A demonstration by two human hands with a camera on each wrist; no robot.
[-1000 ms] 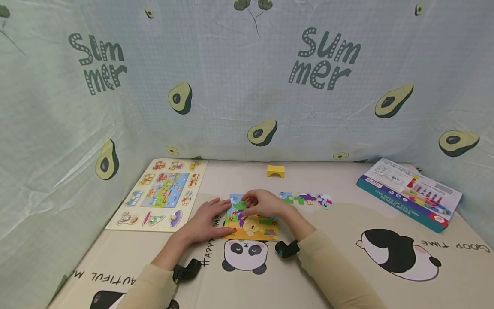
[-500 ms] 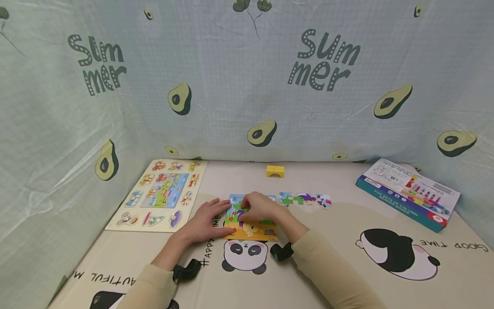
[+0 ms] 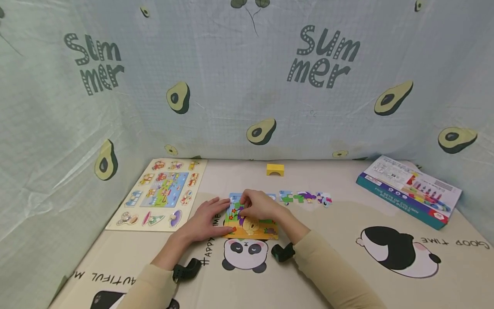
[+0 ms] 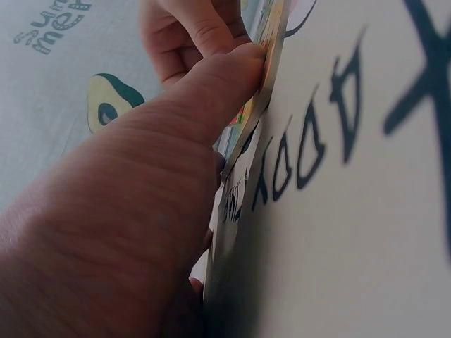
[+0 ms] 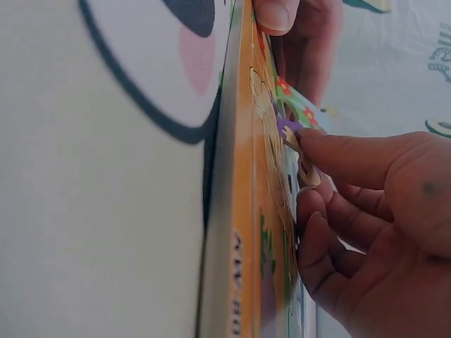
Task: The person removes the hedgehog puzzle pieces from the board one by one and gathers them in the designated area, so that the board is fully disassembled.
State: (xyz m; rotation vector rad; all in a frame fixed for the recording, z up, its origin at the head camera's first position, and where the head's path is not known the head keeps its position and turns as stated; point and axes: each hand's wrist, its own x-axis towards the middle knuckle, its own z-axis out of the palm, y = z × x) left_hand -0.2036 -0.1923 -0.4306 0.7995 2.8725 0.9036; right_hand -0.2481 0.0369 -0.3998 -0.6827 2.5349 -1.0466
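Note:
A jigsaw board with a colourful cartoon picture lies flat on the table. My left hand rests along its left side, fingers spread and fairly straight, the thumb on the lower left part of the board. Over the upper middle of the board, my right hand pinches a small wooden jigsaw piece between thumb and fingers. In the right wrist view the piece stands tilted at the board's surface; its printed face is mostly hidden. Several loose jigsaw pieces lie in a row right of the board.
At the left lies a peg puzzle board with several vehicle shapes. A yellow arch block stands at the back. To the right is a boxed bead set. Patterned cloth walls enclose the back and sides.
My right hand has shifted slightly left over the board, and its thumb and fingers have drawn closer to the piece spot. The left hand has stayed in place.

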